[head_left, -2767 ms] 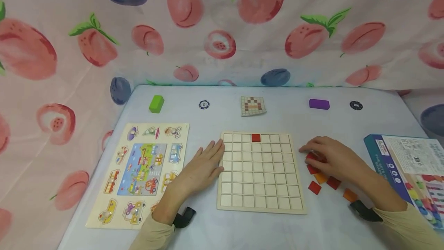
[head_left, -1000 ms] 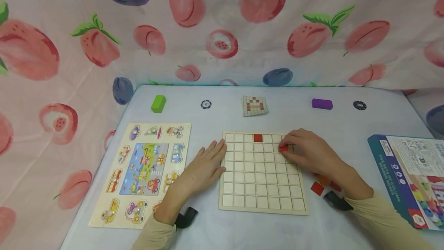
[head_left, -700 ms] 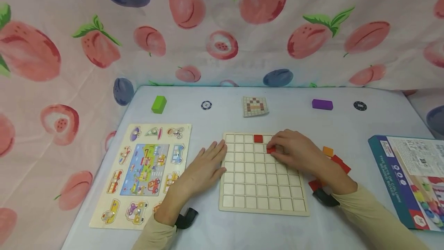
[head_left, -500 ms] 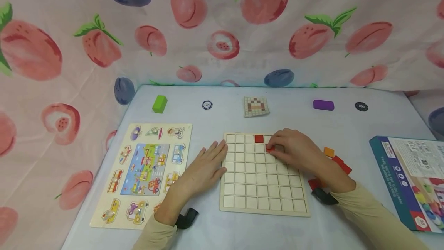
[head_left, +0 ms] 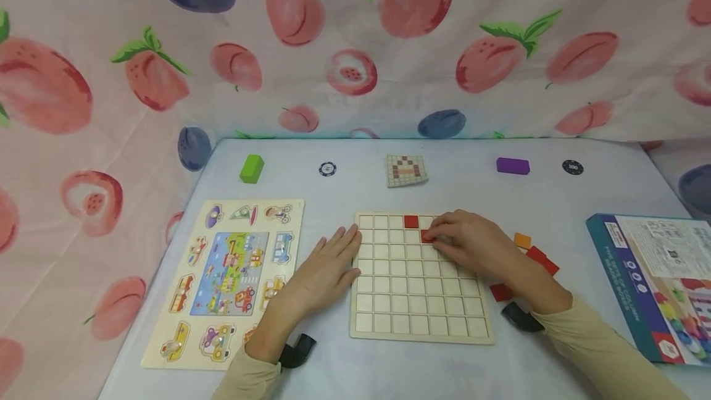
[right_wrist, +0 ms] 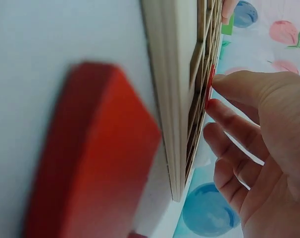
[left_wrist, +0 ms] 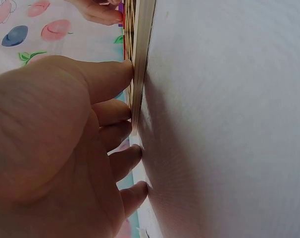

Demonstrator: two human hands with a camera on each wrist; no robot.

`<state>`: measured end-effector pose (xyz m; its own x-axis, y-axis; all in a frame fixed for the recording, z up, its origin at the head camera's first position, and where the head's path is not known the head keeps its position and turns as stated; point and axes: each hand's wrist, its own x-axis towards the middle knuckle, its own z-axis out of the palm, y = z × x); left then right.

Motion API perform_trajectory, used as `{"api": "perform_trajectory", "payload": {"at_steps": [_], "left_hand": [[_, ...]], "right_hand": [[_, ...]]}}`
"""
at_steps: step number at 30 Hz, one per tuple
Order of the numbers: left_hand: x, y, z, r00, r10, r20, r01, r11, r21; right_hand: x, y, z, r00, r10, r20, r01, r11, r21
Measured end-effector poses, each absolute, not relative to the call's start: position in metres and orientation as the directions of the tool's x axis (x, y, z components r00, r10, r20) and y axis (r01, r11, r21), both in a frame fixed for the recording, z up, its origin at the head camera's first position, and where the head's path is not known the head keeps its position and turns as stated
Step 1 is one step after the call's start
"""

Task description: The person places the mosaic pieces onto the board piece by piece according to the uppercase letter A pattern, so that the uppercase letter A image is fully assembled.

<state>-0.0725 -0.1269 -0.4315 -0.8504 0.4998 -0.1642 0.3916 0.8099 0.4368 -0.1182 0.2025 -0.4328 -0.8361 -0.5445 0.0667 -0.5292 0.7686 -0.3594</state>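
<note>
A pale wooden grid board (head_left: 397,304) lies flat on the white table. One red square tile (head_left: 411,221) sits in its top row. Another red tile (head_left: 426,236) lies in the second row, one cell further right, with the right hand (head_left: 472,242) over it. The right wrist view shows that hand's thumb and forefinger at this tile's edges, the tile (right_wrist: 211,87) level with the grid. The left hand (head_left: 324,273) lies spread at the board's left side. Its thumb and fingertips touch the board's edge (left_wrist: 140,64) and the table in the left wrist view.
Loose red tiles (head_left: 541,259) and an orange tile (head_left: 522,240) lie right of the board. A picture puzzle (head_left: 230,273) lies left, a box (head_left: 661,283) far right. Behind stand a pattern card (head_left: 406,170), green block (head_left: 252,168), purple block (head_left: 513,166) and two chips (head_left: 328,168).
The right hand has gone from the loose tiles to the board with a red tile, then slid it left into the second row. The left hand has stayed at the board's left edge.
</note>
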Motion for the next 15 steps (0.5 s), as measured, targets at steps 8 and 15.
{"api": "perform_trajectory", "payload": {"at_steps": [8, 15], "left_hand": [[-0.073, -0.128, -0.432, -0.851, 0.501, -0.158, 0.398, 0.811, 0.429], [-0.073, -0.127, -0.433, -0.848, 0.508, -0.150, 0.407, 0.807, 0.429]], "right_hand": [[-0.109, 0.209, -0.431, -0.815, -0.575, 0.069, -0.559, 0.748, -0.358], [-0.097, 0.226, -0.428, -0.821, -0.567, 0.068, -0.552, 0.757, -0.351]]}}
